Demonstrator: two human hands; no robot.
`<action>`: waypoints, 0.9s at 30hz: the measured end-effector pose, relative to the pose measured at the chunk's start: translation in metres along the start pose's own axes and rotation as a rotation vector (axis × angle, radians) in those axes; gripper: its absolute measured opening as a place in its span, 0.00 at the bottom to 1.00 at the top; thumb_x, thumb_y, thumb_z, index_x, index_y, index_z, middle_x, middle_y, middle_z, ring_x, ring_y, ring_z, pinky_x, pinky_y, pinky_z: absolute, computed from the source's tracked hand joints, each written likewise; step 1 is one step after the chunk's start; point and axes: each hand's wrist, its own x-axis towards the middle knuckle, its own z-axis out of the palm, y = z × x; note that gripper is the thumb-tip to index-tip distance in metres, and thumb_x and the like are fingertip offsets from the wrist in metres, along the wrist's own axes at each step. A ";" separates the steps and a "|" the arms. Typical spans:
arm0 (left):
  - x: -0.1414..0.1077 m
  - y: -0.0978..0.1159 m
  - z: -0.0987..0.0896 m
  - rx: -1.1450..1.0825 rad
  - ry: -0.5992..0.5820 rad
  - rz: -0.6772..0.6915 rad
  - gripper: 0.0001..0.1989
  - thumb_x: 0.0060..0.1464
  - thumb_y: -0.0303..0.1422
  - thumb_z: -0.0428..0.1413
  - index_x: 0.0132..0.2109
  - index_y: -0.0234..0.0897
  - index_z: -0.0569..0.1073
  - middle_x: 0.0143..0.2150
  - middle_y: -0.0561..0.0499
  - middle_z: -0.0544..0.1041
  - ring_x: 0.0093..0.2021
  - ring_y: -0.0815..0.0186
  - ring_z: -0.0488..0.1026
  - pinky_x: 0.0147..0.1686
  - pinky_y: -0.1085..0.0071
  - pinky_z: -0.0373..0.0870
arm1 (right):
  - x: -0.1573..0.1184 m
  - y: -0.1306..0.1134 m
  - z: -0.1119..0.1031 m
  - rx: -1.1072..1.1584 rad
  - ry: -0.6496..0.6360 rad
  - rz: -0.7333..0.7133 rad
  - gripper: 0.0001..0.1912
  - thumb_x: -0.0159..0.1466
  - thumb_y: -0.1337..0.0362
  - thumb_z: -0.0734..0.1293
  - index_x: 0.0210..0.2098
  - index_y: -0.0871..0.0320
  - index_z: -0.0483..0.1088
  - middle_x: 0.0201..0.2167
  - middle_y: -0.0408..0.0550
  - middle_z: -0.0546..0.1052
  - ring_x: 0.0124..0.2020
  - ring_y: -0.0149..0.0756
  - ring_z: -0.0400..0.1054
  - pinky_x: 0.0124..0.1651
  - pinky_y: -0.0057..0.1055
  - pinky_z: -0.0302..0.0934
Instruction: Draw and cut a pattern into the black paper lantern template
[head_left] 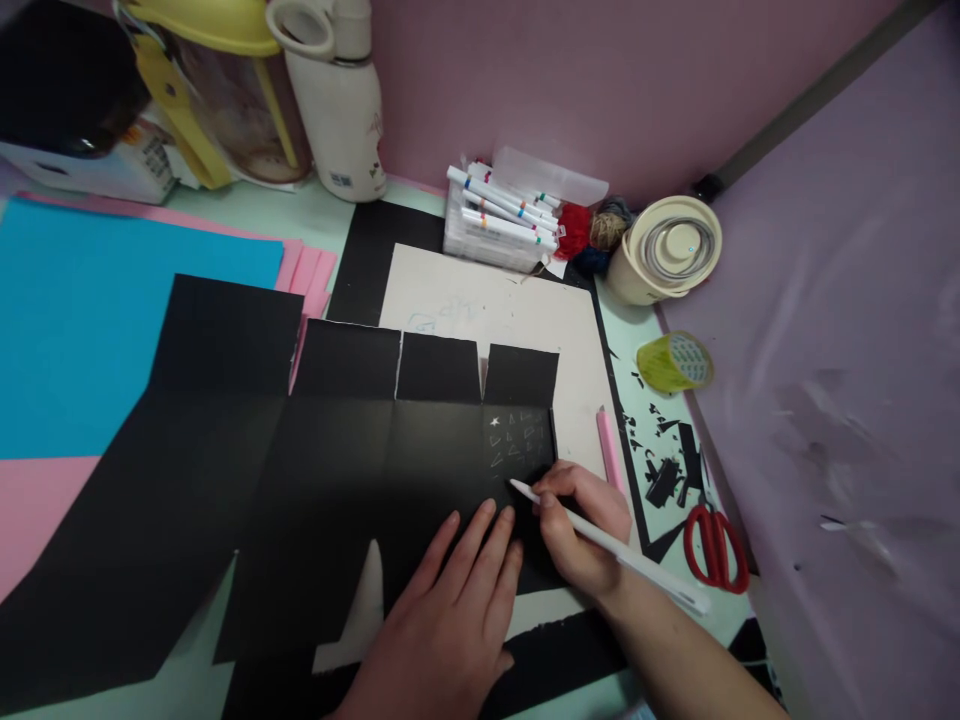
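Observation:
A large folded sheet of black card point(330, 450) with flaps cut along its far edge lies on the work surface. Small light outlines, mostly triangles, and one whitish star point(495, 422) mark its right-hand panel. My right hand point(581, 520) grips a white pen point(600, 537), its tip at the card just below those outlines. Flat on the card's near part rests my left hand point(457, 600), fingers stretched out and pointing away from me, close to the pen tip. Under the card is a pale board point(577, 330).
Red-handled scissors point(716, 545) and black paper scraps point(664, 480) lie at right, near a pink cutter-like tool point(609, 447) and tape roll point(675, 362). Markers point(510, 210), a cream container point(664, 250) and a white bottle point(337, 120) stand behind. Blue paper point(112, 320) lies left.

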 end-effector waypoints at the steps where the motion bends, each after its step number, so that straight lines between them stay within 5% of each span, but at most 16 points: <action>1: 0.000 0.000 0.000 0.001 0.003 -0.001 0.33 0.58 0.52 0.53 0.61 0.32 0.67 0.66 0.42 0.65 0.69 0.52 0.51 0.65 0.55 0.42 | 0.000 0.001 0.000 0.008 -0.015 0.008 0.07 0.58 0.76 0.63 0.30 0.58 0.68 0.24 0.44 0.72 0.25 0.32 0.67 0.28 0.29 0.62; 27: -0.001 -0.001 0.000 -0.007 -0.002 0.002 0.32 0.59 0.51 0.51 0.62 0.33 0.67 0.66 0.44 0.65 0.70 0.52 0.48 0.65 0.55 0.45 | 0.000 0.001 0.000 -0.028 -0.070 0.078 0.06 0.59 0.74 0.63 0.30 0.57 0.69 0.24 0.43 0.73 0.26 0.32 0.68 0.30 0.29 0.63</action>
